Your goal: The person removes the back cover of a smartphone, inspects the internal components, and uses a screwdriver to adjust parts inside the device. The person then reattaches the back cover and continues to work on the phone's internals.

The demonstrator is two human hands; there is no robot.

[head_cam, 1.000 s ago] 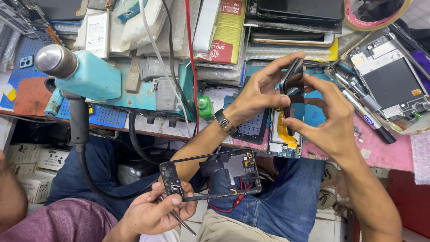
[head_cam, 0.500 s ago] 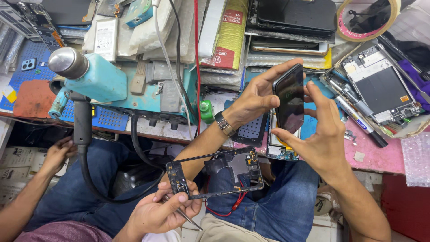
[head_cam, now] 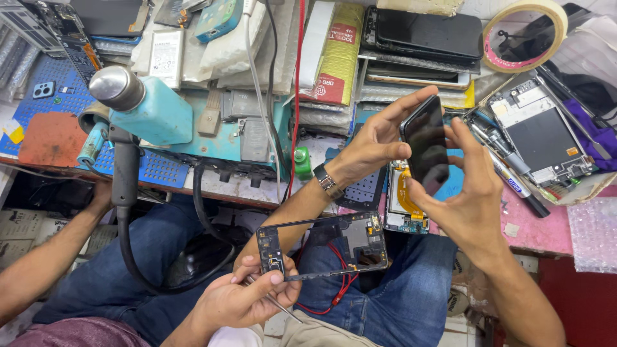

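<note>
Now both hands pinch a dark phone screen panel above the table edge: the left hand grips its upper and left edge, the right hand clamps its lower right edge. Since half a second ago the panel stands more upright and the hands have risen slightly. At seven o'clock from it, another person's hand holds a phone frame with tweezers, nearly where it was. At nine o'clock sits a teal bottle; at one o'clock, a tape roll.
</note>
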